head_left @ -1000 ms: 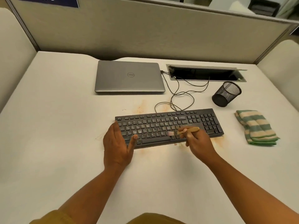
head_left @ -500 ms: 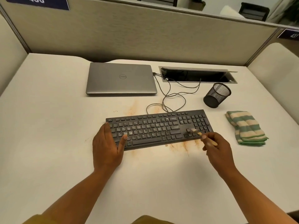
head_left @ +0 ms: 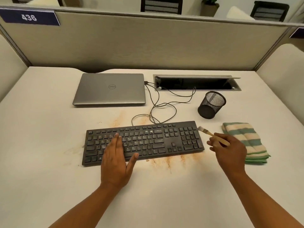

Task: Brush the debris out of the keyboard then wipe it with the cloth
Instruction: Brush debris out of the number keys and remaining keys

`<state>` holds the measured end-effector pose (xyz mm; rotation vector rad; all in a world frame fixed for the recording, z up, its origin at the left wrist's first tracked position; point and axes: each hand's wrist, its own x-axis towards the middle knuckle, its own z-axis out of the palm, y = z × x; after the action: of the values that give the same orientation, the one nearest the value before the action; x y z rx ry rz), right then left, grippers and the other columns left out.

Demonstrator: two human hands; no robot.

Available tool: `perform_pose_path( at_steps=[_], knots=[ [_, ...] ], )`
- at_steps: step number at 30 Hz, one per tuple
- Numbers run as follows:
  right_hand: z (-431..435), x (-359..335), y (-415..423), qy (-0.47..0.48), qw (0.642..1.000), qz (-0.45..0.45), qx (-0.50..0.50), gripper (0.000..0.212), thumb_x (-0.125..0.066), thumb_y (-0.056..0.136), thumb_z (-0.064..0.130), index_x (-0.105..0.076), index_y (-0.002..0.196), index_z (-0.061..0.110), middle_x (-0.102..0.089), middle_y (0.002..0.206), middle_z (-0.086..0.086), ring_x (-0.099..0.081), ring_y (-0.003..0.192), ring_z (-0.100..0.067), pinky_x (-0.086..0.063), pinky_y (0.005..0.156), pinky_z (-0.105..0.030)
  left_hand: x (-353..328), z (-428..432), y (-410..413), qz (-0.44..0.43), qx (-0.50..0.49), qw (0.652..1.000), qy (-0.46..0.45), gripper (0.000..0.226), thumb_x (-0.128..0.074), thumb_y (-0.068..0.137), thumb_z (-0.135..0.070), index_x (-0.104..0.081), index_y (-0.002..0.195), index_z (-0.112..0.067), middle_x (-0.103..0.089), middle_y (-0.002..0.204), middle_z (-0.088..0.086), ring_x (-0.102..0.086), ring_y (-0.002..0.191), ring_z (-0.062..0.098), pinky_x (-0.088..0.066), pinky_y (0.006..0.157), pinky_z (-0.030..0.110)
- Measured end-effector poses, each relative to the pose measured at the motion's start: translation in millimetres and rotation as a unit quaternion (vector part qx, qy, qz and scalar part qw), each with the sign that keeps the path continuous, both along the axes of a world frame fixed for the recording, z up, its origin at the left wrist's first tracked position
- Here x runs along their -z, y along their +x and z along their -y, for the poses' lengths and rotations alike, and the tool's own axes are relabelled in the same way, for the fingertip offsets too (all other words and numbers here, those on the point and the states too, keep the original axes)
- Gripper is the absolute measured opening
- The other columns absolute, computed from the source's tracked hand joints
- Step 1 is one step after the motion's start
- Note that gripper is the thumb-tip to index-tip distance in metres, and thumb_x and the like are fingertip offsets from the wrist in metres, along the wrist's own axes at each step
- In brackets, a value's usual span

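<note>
A black keyboard (head_left: 156, 140) lies across the middle of the white desk, with orange-brown dust (head_left: 169, 162) smeared on the desk along its front edge. My left hand (head_left: 116, 159) lies flat with straight fingers on the keyboard's left half. My right hand (head_left: 228, 151) grips a small wooden-handled brush (head_left: 212, 134); its pale bristles hang just off the keyboard's right end. A folded green-and-cream striped cloth (head_left: 245, 142) lies to the right of that hand.
A shut grey laptop (head_left: 110, 88) sits behind the keyboard, its thin cable (head_left: 164, 106) looping toward the keyboard. A tipped black mesh cup (head_left: 211, 105) lies at the back right, near an open cable hatch (head_left: 195, 83). Partition walls enclose the desk.
My right hand has swept the brush rightward along the keys, from the middle, over the number pad, to just past the right end. My left hand has slid further onto the keys.
</note>
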<state>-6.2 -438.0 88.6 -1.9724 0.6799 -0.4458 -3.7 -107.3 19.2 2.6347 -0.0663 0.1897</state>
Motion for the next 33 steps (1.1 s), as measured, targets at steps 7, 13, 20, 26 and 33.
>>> perform_pose_path(
  at_steps=[7,13,20,26,33],
  knots=[
    [44.5,24.1,23.8,-0.068,0.997,0.005,0.019,0.018,-0.069,0.089,0.014,-0.075,0.105,0.008,-0.073,0.094,-0.008,-0.062,0.082,-0.021,-0.044,0.075,-0.027,15.3,24.5,-3.1,-0.025,-0.019,0.998,0.048,0.094,-0.015,0.092,-0.077,-0.021,0.156,-0.010,-0.017,0.165,0.006,-0.015,0.151,0.024,-0.012,0.121,0.040],
    [50.0,38.4,29.5,-0.086,0.995,-0.042,0.027,0.020,-0.068,0.090,0.018,-0.075,0.106,0.009,-0.071,0.101,-0.008,-0.056,0.085,-0.018,-0.039,0.076,-0.027,16.8,27.0,-4.6,-0.033,-0.034,0.997,0.065,0.095,-0.017,0.091,-0.077,-0.023,0.156,-0.008,-0.021,0.164,0.007,-0.017,0.151,0.024,-0.015,0.121,0.041],
    [47.5,45.5,34.6,-0.149,0.981,-0.117,0.042,0.019,-0.067,0.090,0.024,-0.075,0.106,0.017,-0.071,0.099,-0.006,-0.056,0.080,-0.021,-0.045,0.068,-0.032,15.6,28.2,-4.5,-0.032,-0.034,0.996,0.079,0.097,-0.019,0.090,-0.078,-0.027,0.154,-0.005,-0.026,0.162,0.011,-0.023,0.149,0.027,-0.020,0.120,0.045],
    [46.7,50.2,36.4,-0.191,0.970,-0.149,0.032,0.021,-0.071,0.086,0.034,-0.075,0.100,0.019,-0.069,0.088,-0.002,-0.062,0.084,-0.025,-0.056,0.065,-0.035,15.5,29.4,-3.6,-0.033,-0.039,0.995,0.085,0.099,-0.017,0.089,-0.080,-0.026,0.154,-0.006,-0.025,0.162,0.011,-0.022,0.149,0.027,-0.018,0.120,0.044],
    [45.6,51.0,34.1,-0.197,0.968,-0.152,0.010,0.020,-0.073,0.084,0.035,-0.074,0.098,0.020,-0.069,0.085,0.000,-0.062,0.083,-0.023,-0.057,0.065,-0.036,14.1,30.5,-3.3,-0.031,-0.041,0.996,0.078,0.099,-0.016,0.089,-0.079,-0.025,0.154,-0.006,-0.025,0.161,0.012,-0.021,0.150,0.027,-0.018,0.120,0.045]
  ],
)
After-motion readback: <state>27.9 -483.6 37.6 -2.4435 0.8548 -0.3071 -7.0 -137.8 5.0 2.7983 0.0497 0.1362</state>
